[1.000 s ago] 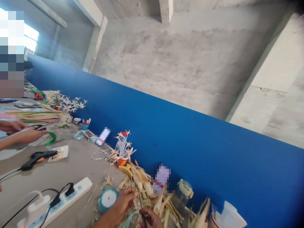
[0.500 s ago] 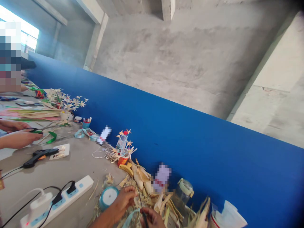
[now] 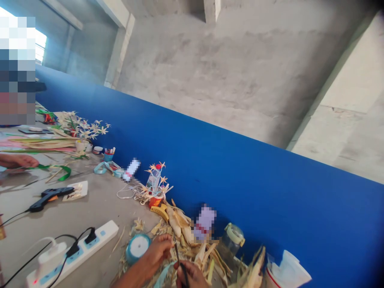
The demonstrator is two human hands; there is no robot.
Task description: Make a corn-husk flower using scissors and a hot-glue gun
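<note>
A slim, dark metal tool, seemingly a pair of scissors [image 3: 177, 251], stands over the littered grey-brown surface [image 3: 100, 206], its handle end in the right hand [image 3: 192, 275]. That grip is closed around it. The long axis runs steeply up the view, leaning slightly left, with the tip pointing away from the wearer.

The left hand [image 3: 160, 250] is nearer the tip, just left of it; its fingers are drawn in narrowly, though I cannot tell whether they pinch anything. A light-blue, glossy ribbon [image 3: 163, 275] curves down leftward from beside the right fingers. A round blue roll with a white centre [image 3: 139, 245] lies just left of the left hand.
</note>
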